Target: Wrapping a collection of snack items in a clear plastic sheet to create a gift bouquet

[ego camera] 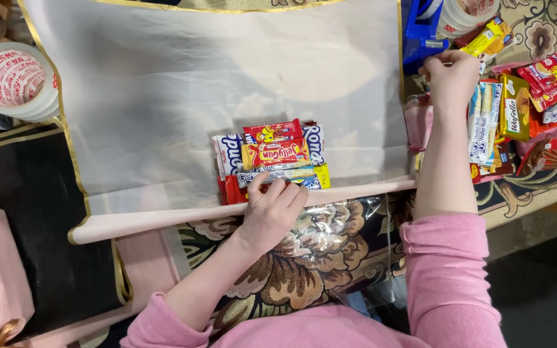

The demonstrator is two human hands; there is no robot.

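On the floral-patterned table (317, 258) lies a pale pink wrapping sheet (227, 84), a stack of red, yellow and white snack packets (272, 161) near its rolled front edge. Left hand (272, 209) presses flat on the stack; right hand (449, 77) pinches something unclear by the loose snacks (530, 116) at the right edge.

A surface (330, 258) draped in a dark floral cloth is seen, with clear film over its near middle. A large pale wrapping sheet (195, 84) with a gold edge is spread across the centre, its near edge rolled up. A black sheet (40, 219) is laid toward the left edge, and a tape roll (13, 80) is set at the far left corner. Loose snack packets (530, 109) are heaped along the right edge, and a blue tape dispenser (423, 32) is placed at the far right.
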